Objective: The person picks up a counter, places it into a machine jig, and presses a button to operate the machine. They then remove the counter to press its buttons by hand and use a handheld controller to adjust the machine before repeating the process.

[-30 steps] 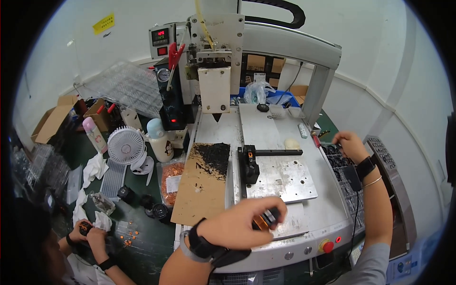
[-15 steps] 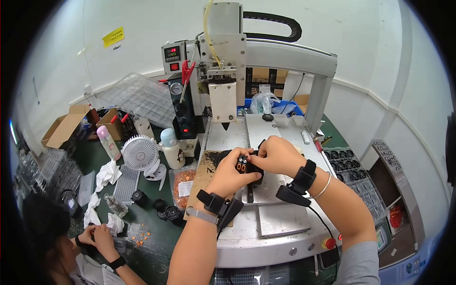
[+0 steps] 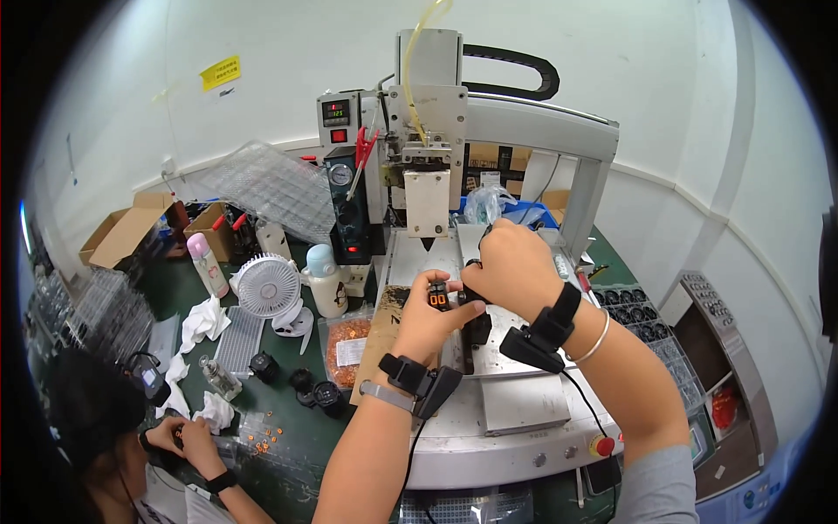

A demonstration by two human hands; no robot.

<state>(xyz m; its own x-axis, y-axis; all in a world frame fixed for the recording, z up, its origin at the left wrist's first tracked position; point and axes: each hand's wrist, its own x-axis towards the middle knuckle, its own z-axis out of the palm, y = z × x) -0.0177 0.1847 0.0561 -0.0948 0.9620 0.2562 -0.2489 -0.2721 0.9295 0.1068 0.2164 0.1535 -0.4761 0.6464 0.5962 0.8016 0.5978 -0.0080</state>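
Observation:
Between the thumb and fingers of my left hand (image 3: 425,321) is a small black part (image 3: 438,295) with two orange squarish rings on its face. My right hand (image 3: 517,264) is closed just to the right of it, back of the hand upward. Something slim and black shows past its curled fingers, too hidden to name. Both hands are over the white bed (image 3: 515,345) of a benchtop machine. Below them a dark block (image 3: 477,334) sits on the bed, partly covered by my left thumb.
The machine's head (image 3: 427,205) with a dark pointed tip stands just beyond my hands. Left are a bag of orange parts (image 3: 347,349), a white fan (image 3: 269,288), bottles and black round parts. A co-worker's hands (image 3: 185,444) work at lower left. A red stop button (image 3: 602,445) is near right.
The view has shifted slightly. My right hand has lifted and moved a little away from the black part, and my left hand has shifted slightly left over the bed, still holding it.

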